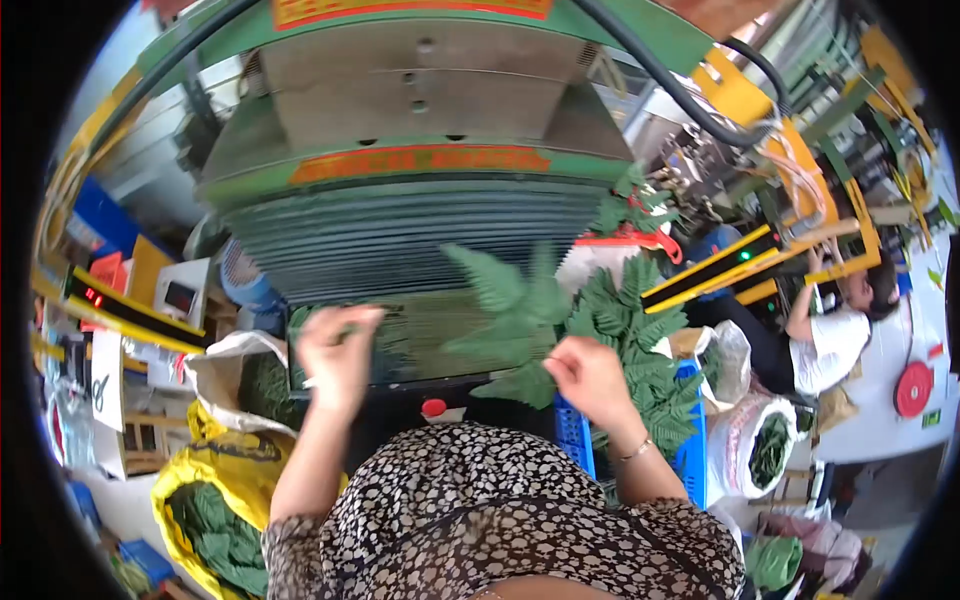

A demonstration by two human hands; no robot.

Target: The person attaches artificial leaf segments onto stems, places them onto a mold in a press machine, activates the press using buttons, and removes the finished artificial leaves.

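Observation:
A large green press with a ribbed block stands before me, and below it lies a flat plate (430, 330). My right hand (590, 375) is closed at the edge of a green artificial leaf (510, 310), its fingers pinched on it; the leaf spreads over the right part of the plate, slightly blurred. My left hand (337, 355) is raised over the plate's left end, fingers bent together, and what it may hold is too blurred to tell. More leaves (640, 370) are heaped in a blue basket (692, 460) beside my right hand.
Yellow sensor bars (135, 310) flank the press. A yellow bag (185, 465) of green pieces and a white sack (235, 365) stand at left. Another sack (735, 450) is at right. A person (830, 340) in a white shirt works at the far right.

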